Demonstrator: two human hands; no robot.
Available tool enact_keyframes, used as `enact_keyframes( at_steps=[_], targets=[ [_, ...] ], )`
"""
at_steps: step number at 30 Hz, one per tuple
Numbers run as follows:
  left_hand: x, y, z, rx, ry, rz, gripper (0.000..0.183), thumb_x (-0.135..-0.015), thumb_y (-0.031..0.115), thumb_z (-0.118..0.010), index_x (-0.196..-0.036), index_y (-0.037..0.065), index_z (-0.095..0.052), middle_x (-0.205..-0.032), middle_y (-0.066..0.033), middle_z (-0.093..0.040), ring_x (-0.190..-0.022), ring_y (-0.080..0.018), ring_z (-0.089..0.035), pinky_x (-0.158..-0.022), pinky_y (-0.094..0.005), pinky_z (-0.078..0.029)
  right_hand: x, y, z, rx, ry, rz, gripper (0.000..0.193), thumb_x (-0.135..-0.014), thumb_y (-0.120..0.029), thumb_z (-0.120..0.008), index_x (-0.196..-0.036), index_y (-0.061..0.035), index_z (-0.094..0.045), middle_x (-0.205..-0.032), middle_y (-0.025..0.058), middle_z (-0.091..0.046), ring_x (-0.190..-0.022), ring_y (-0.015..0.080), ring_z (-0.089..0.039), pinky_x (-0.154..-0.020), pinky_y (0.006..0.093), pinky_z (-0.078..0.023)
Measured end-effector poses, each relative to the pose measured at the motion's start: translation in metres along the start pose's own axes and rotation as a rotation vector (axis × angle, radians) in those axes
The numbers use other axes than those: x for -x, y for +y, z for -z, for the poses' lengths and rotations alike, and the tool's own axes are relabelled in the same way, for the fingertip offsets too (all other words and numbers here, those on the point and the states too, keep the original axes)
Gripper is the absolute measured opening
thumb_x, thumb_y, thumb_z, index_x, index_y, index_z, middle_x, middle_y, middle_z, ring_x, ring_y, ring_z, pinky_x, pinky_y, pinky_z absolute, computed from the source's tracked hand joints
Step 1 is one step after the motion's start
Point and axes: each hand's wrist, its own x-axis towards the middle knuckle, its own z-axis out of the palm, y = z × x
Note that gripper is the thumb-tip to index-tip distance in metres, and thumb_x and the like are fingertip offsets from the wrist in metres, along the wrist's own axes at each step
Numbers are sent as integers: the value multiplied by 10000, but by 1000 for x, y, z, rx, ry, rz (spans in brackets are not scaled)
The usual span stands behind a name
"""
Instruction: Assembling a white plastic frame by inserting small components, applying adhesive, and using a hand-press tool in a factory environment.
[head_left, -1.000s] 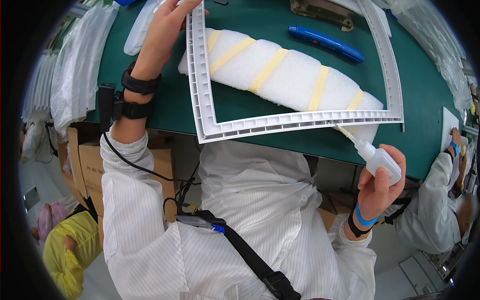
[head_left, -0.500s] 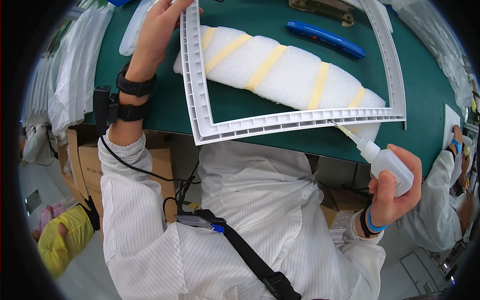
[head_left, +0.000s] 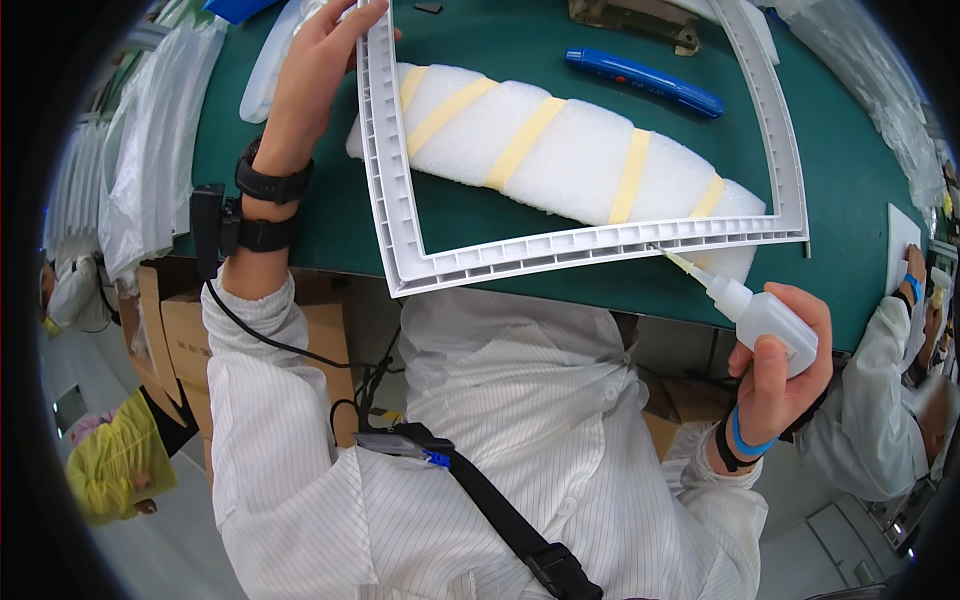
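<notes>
With my left hand (head_left: 328, 62) I grip the left side of a white plastic frame (head_left: 540, 257) that has a ribbed channel along its sides. My right hand (head_left: 785, 365) is closed around a small white squeeze bottle (head_left: 768, 326) with a long thin nozzle. The nozzle tip meets the channel of the frame's near side, right of its middle. Under and inside the frame lies a white foam pad (head_left: 580, 145) wrapped with several strips of yellow tape. A blue marker pen (head_left: 645, 82) rests behind the pad, within the frame's outline.
The table has a green top (head_left: 330, 215). Toward the back are a metal fixture (head_left: 640, 22) and a clear plastic piece (head_left: 268, 75). Plastic bags (head_left: 165, 120) hang at the left. Cardboard boxes (head_left: 185, 330) stand below. At the right, a co-worker's sleeve (head_left: 860, 420) shows.
The bottle and my right hand have shifted slightly left, the nozzle tip moving left along the near channel. The frame's near left corner sits slightly lower. My left hand keeps its grip.
</notes>
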Motion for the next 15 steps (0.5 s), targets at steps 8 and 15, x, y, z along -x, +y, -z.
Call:
enact_keyframes(
  at_steps=[8,15],
  targets=[
    [1,11,-9,195,-25,81,471,-954,304,-596,-1324,23,-524,-890,-71,-699,-741,-80,-649,-646,-204,-500,17,45,1,-481,22,-187,557,-857,-338,-669,-1252,12,-488,-965,146,-623,-809,231,-630,-724,344,-502],
    [1,9,-4,225,-6,184,559,-970,323,-559,-1420,21,-420,-965,-102,-679,-864,-150,-673,-752,-274,-525,-7,53,52,-729,97,-167,580,-876,-223,-620,-1366,-6,-397,-1223,199,-578,-1078,305,-592,-917,418,-493]
  ],
)
